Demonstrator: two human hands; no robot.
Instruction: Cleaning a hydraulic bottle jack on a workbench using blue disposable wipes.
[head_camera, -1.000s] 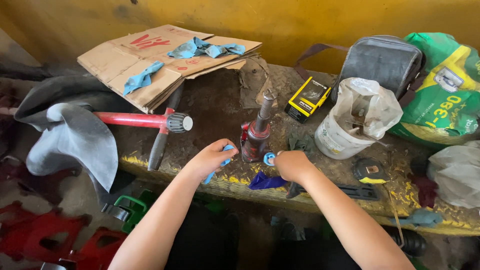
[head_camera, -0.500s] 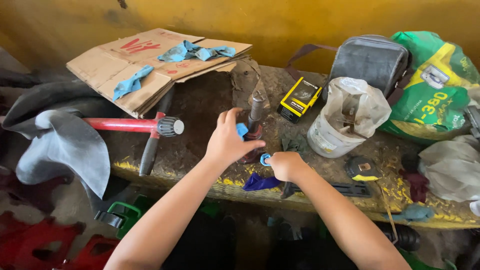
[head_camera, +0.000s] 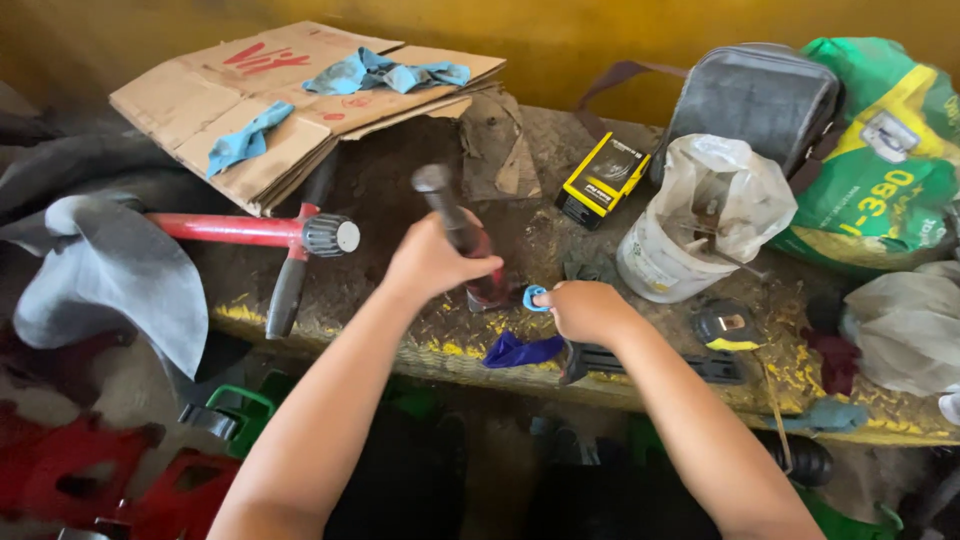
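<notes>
My left hand grips a dark metal shaft that tilts up and to the left out of a red part standing on the dirty workbench. My right hand rests on the bench just right of that part. Its fingers pinch a small light-blue ring. A dark blue scrap lies under my right wrist at the bench's front edge, beside a black ridged bar.
A red-handled tool lies at left beside grey cloth. Flattened cardboard with blue rags sits behind. A yellow-black box, a white bucket in plastic, a grey bag and a green sack stand right.
My left hand rose from the bench surface to the shaft and closed on it, tilting the shaft to the left. My right hand stayed by the blue ring.
</notes>
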